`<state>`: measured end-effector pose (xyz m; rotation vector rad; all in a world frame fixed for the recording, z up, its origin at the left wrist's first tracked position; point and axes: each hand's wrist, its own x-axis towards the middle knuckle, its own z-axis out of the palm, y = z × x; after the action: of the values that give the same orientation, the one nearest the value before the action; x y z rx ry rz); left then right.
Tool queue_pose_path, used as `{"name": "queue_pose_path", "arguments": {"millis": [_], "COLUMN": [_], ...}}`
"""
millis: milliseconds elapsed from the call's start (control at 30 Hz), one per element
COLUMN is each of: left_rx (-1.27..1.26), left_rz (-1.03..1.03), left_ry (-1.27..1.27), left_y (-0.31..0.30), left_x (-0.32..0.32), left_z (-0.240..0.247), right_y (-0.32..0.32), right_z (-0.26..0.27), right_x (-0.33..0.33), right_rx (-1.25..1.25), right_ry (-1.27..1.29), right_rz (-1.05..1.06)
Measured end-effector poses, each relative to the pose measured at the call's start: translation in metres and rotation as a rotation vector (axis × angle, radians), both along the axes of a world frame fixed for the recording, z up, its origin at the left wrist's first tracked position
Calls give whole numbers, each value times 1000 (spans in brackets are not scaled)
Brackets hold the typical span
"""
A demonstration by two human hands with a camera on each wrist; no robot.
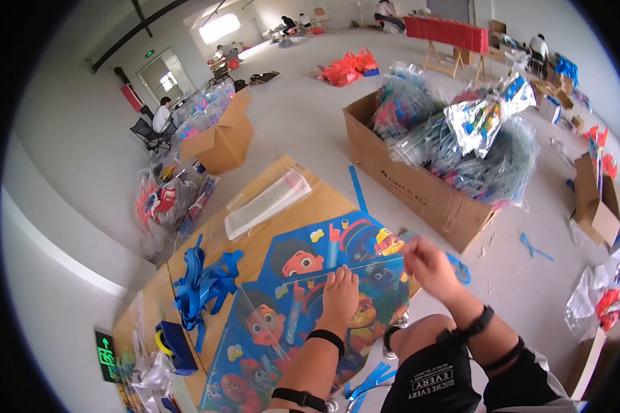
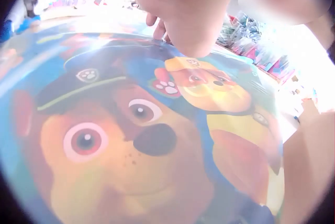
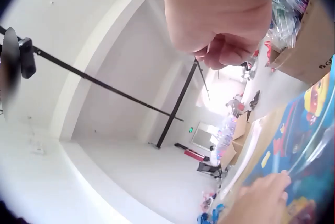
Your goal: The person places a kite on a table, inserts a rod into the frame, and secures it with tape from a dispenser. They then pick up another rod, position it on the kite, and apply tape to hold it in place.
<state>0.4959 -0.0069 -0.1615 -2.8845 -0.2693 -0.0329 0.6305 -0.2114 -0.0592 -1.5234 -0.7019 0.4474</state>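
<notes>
A blue glossy plastic sheet (image 1: 255,344) printed with cartoon pups and a child covers the near part of the wooden table. My left hand (image 1: 340,297) rests on it, fingers forward at the edge of the upper clear layer. The left wrist view shows the printed pups (image 2: 152,140) close below this hand. My right hand (image 1: 430,265) is raised over the sheet's right side, its fingers curled. In the right wrist view the right hand (image 3: 220,25) is a loose fist with nothing visible in it.
Blue ribbons (image 1: 203,282) lie left on the table, near a blue tape dispenser (image 1: 178,347). Clear sleeves (image 1: 265,206) lie at the far edge. A large carton (image 1: 420,199) of wrapped packs stands on the floor ahead right, another carton (image 1: 224,144) ahead left. People sit farther back.
</notes>
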Motion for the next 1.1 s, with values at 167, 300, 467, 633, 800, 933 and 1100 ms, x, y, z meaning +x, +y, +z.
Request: {"name": "queue_pose_path", "arguments": {"millis": [167,300,467,633,800,933,1100], "left_rx": [-295,-521,-532,-606,-709,-782,-702], "left_rz": [93,40,219,682,1072,1192,1144], "left_ry": [-287,-423,-603,-1061,-1396,-1641,-1681], "left_y": [-13,-16,12,70,124,134,164], "left_x": [-26,-85,-224,-383,-495,-521,-530], "left_z": [5,21,30,11,5,7,17], "right_y": [-77,-107,-116,-110,-99,-80,-84], "right_z": [7,-34,-62,-88,-91,-82,-95], "right_x": [-86,-113,-124,-123,-124,-130,-137], "right_rx": [-600,-448,-411,-440,-422,-410,-439], "right_ry": [-355,-310,60,-30,-7,2,-41], "right_rz": [474,492,222,174,189,197,177]}}
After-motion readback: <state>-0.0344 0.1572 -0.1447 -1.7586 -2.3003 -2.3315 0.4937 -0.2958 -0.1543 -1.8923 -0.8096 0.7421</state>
